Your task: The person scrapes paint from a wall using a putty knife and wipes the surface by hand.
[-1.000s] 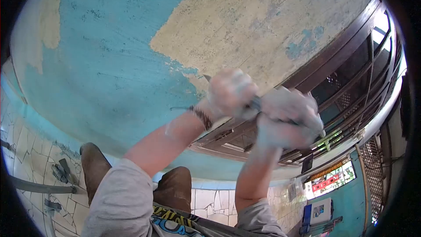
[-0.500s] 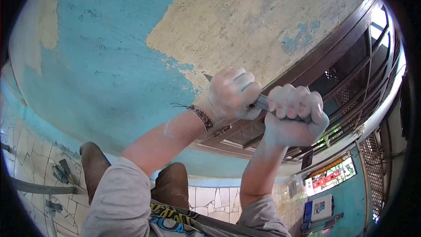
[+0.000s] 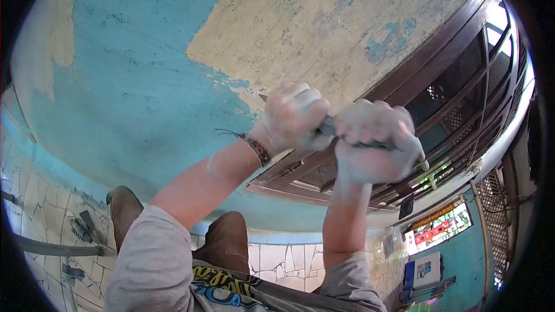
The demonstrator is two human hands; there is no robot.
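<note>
My left hand [image 3: 296, 115], dusty and with a braided bracelet at its wrist, is wrapped round a dark-handled scraping tool [image 3: 328, 126]. A dark pointed tip of the tool shows past my left knuckles, by the wall. Further right, my right hand [image 3: 378, 138] grips the same handle, its fingers curled and whitened with dust. Both hands are slightly blurred. Behind them is a wall with blue paint [image 3: 144, 81] and a bare beige patch [image 3: 300, 29]; the edge between them is ragged near the tip.
A brown wooden window frame with bars [image 3: 457, 86] runs along the right. Tools [image 3: 84, 226] and a grey metal bar [image 3: 55, 247] are at the lower left, over the stone-patterned floor [image 3: 283, 260]. A blue and white object [image 3: 425, 271] is at the lower right.
Both hands and the tool have moved a little left and up in the view. The grip of each hand on the tool is unchanged. The view has shifted slightly.
</note>
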